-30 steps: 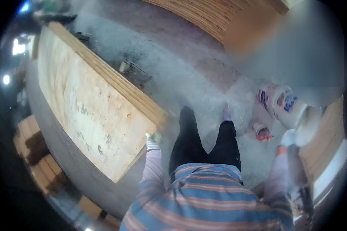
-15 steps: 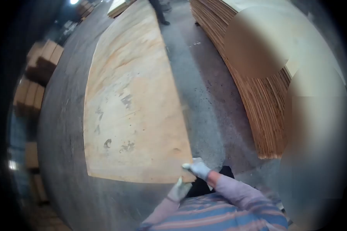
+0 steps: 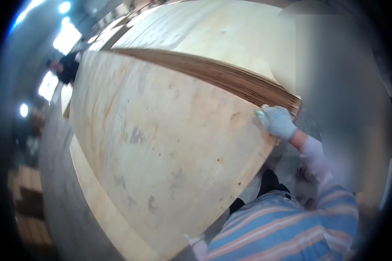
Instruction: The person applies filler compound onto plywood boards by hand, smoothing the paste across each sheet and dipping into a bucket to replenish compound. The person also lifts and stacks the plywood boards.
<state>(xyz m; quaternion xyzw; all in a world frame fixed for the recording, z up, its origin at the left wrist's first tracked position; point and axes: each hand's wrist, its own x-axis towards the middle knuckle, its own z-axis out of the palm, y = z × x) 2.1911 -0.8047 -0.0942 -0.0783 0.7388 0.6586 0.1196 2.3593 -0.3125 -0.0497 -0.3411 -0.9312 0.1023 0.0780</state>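
Note:
A large pale plywood sheet (image 3: 174, 143) with grey patches and small knots lies tilted across the view. My right hand (image 3: 278, 122), in a whitish glove, is closed on its right corner, thumb on top. My left hand (image 3: 197, 245), also gloved, is at the near edge low in the view; its thumb shows over the sheet and its other fingers are hidden beneath. Below the raised sheet, a second pale sheet (image 3: 98, 198) shows along the left side.
A tall stack of plywood sheets (image 3: 217, 21) stands just beyond the held sheet. Another person (image 3: 67, 67) is at its far left end. Stacked brown blocks (image 3: 28, 187) stand at the left on the grey floor. Part of the right side is blurred out.
The near end of the sheet has risen and tilted, and its right edge is now beside the stack. My right hand has moved up and right; my left has slid apart from it along the near edge.

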